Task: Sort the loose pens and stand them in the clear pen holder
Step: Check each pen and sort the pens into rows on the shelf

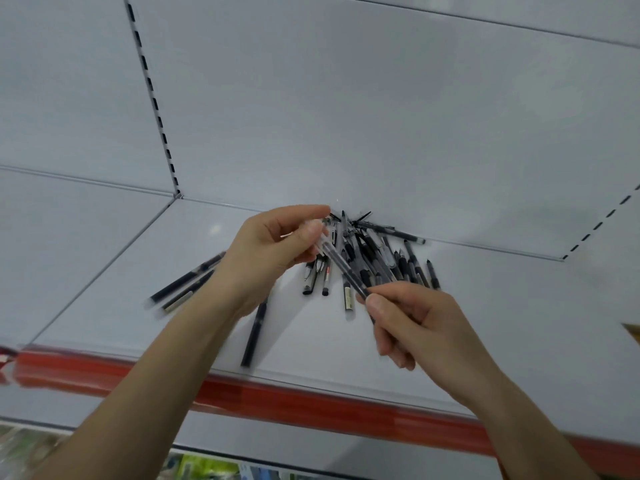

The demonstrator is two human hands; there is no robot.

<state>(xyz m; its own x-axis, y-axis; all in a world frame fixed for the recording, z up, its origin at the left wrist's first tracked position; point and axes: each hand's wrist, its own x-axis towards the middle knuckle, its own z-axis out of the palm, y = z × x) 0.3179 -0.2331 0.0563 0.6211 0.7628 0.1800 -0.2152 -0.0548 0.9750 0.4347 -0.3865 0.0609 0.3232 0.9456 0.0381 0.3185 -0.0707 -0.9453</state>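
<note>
Head camera, looking down over both forearms: a pale grey back panel (346,116) fills the upper frame, crossed at left by a slotted upright (152,95). Below it lies a pale grey shelf (502,323), fronted by a red edge strip (277,400) under a clear cover.

The left hand (266,251) and right hand (412,323) are raised above the shelf, in front of a pile of pens (388,258). The pile sits at the back of the shelf, against the foot of the panel. Its pens are slim, mostly black or clear-barrelled with dark grips and caps, fanned and crossing one another; a few show pale label bands.

A pair of dark pens (187,282) lies side by side on the shelf to the left, partly behind the left wrist. A single black pen (254,334) lies apart from the pile, below the left forearm and pointing toward the red strip.

Between the hands slants the held pen (341,268), clear-barrelled with a dark core. Motion blur leaves it unclear whether it is one pen or two together. The left hand's curled fingers and thumb pinch its upper, clear end. The right hand's thumb and forefinger pinch its lower, dark end, the other fingers curled beneath.
</note>
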